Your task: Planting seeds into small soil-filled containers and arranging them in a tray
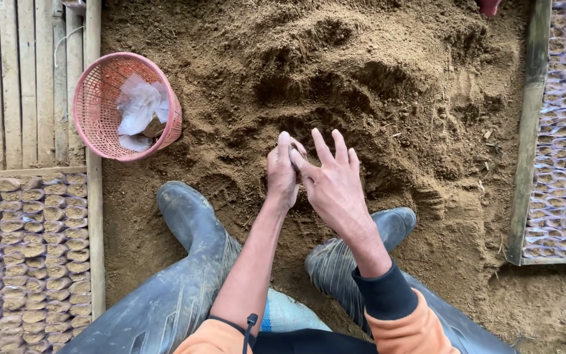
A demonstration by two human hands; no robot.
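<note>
Left hand (pixel 283 172) closed around a small soil-filled bag (pixel 294 154), fingers clamped on it; right hand (pixel 331 180) touching bag top with thumb, other fingers spread apart. Bag held above soil heap (pixel 361 78), centre of scene, between rubber boots (pixel 194 223) (near side); pink basket (pixel 126 105) far left; filled bags (pixel 27 255) stacked near left.

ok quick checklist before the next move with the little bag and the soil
1. Left hand closed around a small bag: ok, though the bag is mostly hidden.
2. Right hand at the bag's mouth, fingers spread: ok.
3. Bag full: cannot tell.
4. Loose soil pile just ahead of both hands: ok.
5. Pink basket with empty plastic bags, upright beside the left boot: ok.
6. Free spot among the filled bags on the left: cannot tell.
</note>
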